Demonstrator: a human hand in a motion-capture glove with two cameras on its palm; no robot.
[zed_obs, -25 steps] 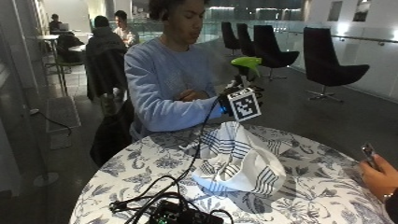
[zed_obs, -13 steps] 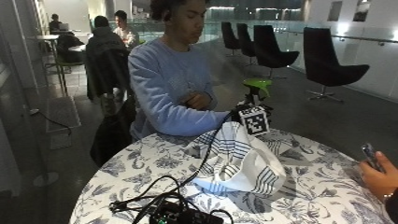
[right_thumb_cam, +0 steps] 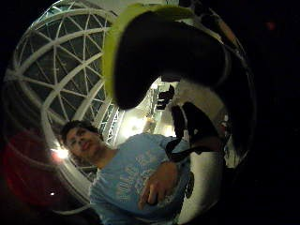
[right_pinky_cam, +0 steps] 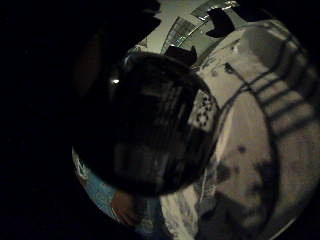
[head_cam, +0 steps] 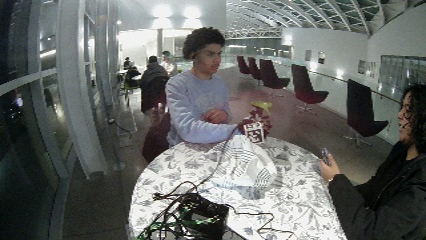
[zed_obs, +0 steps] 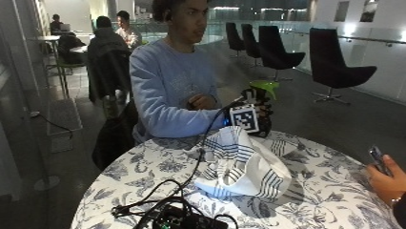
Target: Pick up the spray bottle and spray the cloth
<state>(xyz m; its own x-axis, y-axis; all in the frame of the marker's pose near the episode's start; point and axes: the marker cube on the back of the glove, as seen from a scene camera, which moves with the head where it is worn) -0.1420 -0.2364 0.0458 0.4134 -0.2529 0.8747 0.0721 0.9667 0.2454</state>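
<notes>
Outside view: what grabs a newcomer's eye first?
The black-gloved right hand grips a dark spray bottle with a lime-green head, above the far edge of the round floral-patterned table. Just below, a crumpled white cloth with dark stripes lies heaped mid-table.

Dim hall around me, lit by ceiling lamps far behind. Both palm views are mostly black, bent at the rims, close shapes blurred.
</notes>
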